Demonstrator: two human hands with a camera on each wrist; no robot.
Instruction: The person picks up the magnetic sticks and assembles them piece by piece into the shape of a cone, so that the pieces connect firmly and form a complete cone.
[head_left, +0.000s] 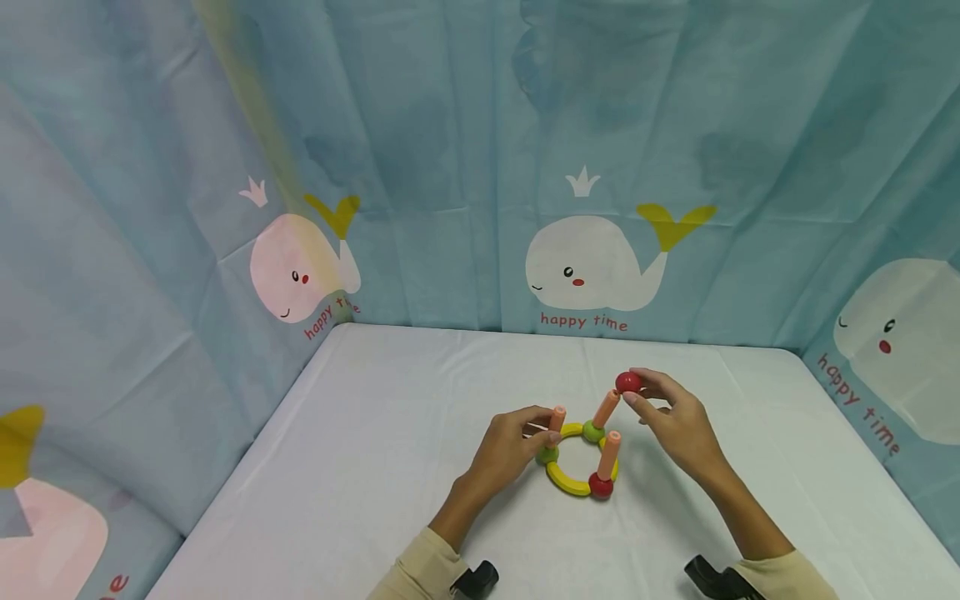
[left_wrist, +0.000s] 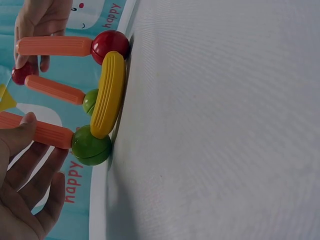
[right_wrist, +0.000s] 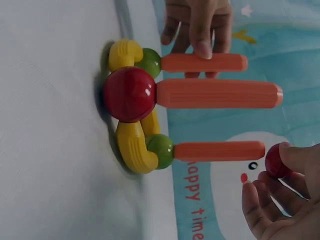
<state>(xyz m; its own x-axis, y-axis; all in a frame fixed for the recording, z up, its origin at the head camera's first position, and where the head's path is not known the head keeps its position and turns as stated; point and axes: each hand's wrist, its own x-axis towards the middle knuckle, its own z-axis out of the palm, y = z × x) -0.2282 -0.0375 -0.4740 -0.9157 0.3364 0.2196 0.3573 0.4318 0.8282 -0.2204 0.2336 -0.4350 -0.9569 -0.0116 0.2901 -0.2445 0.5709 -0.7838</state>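
On the white table, yellow curved pieces (head_left: 567, 481) join a red ball (right_wrist: 130, 94) and two green balls (left_wrist: 91, 145) into a ring. An orange ribbed rod stands up from each ball. My left hand (head_left: 504, 450) holds the left orange rod (left_wrist: 52, 134) between thumb and fingers, just above its green ball. In my right hand (head_left: 682, 425), thumb and fingers pinch a loose red ball (head_left: 628, 382). That ball is right at the top end of the far orange rod (head_left: 606, 410), which leans a little to the right. Nearest me, the third orange rod (right_wrist: 220, 93) is untouched.
A white cloth covers the table (head_left: 330, 467). Behind and beside it hangs a blue curtain (head_left: 442, 167) with printed whales. Black wrist cameras (head_left: 477, 578) sit at both sleeves, close to the table's near side.
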